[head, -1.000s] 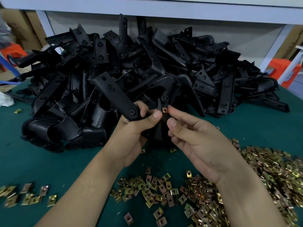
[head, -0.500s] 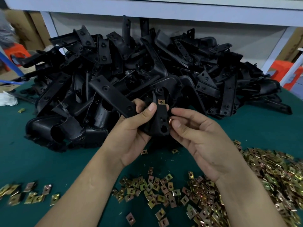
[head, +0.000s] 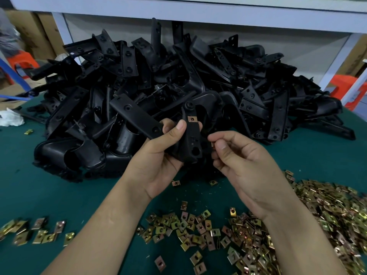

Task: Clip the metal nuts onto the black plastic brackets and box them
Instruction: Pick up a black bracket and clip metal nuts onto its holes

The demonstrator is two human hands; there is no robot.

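Left hand (head: 158, 161) grips a black bracket (head: 191, 139), one nut (head: 192, 118) clipped near its upper end, held above the green table (head: 49, 195); right hand (head: 248, 167), just beside it, pinches a second nut (head: 212, 144), mostly hidden; bracket pile (head: 178, 76) behind, loose nuts (head: 198, 229) below

The bench (head: 29, 191) is plain dark teal-green. The pile of brackets (head: 178, 76) is black throughout, with a dull sheen on the curved faces. The bracket (head: 191, 139) in the left hand (head: 158, 161) is the same black, and its clipped nut (head: 192, 118) is coppery orange. The pinched nut (head: 212, 144) in the right hand (head: 248, 167) shows only a coppery sliver. The loose nuts (head: 198, 229) are brassy yellow mixed with copper-pink and greenish gold (the tint varies from piece to piece). The rag (head: 12, 120) is white. The shelf frame (head: 198, 8) is pale bluish white, the stool (head: 345, 84) bright orange-red, the cardboard (head: 39, 36) brown, and a bar (head: 17, 78) blue.
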